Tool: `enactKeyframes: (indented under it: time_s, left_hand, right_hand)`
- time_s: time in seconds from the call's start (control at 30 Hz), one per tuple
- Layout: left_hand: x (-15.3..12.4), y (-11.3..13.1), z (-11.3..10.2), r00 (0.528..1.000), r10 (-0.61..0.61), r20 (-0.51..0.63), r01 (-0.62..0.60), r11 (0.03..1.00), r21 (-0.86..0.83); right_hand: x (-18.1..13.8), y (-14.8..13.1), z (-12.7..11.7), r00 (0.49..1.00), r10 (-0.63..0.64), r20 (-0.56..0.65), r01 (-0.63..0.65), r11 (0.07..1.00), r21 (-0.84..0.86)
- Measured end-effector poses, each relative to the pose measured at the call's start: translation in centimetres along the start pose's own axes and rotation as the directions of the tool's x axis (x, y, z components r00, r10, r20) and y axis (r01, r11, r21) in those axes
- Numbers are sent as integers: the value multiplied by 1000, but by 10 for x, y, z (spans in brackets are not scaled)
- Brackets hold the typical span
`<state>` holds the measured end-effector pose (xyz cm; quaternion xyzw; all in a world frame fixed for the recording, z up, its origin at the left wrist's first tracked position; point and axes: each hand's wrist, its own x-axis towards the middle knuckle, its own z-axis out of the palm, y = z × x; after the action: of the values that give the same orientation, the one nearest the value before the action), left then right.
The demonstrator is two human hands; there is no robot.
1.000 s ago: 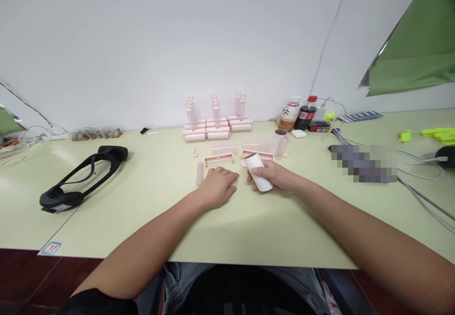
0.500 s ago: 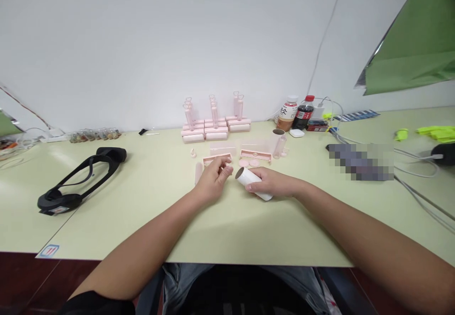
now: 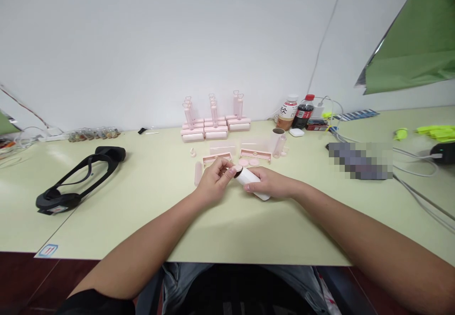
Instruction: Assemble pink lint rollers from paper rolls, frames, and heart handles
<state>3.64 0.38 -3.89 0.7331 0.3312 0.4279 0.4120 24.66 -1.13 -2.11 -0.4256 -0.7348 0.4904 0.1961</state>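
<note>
My right hand is closed around a white lint roller refill, tilted with its hollow end up towards the left. At that end my left hand pinches a small pink round cap between thumb and fingers. The cap touches the rim and partly covers the dark opening. Just behind the hands lie two pink discs and two pink open roller housings. A pink handle tube lies left of my left hand. Another roll stands upright at the right, with a clear pink tube beside it.
Several assembled pink lint rollers stand in rows near the wall. Two bottles and cables are at the back right. A black headset lies at the left, and a pixelated dark object at the right.
My left hand has moved slightly right, bringing the pink cap onto the open end of the refill. My right hand with the refill has barely moved.
</note>
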Motion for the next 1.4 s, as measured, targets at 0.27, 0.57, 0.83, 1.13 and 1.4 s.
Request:
enactKeyframes:
  time_s: [0.27,0.57,0.83,1.13,1.4]
  left_hand:
    - [-2,-1,2,999,-35,26,35,999,2]
    - [-4,1,4,998,-54,34,52,997,58]
    - [-5,2,3,997,32,68,-41,990,138]
    - [0,1,-7,961,259,96,-276,907,318]
    - [1,11,-17,975,-204,94,17,486,874]
  right_hand:
    - [0,2,-1,1000,-20,7,20,999,26]
    - [1,4,0,1000,-13,-12,13,1000,10]
    - [0,2,1,999,-32,-4,32,998,49]
    - [0,1,4,1000,17,-21,-12,978,209]
    - [2,1,6,987,51,-150,1,943,332]
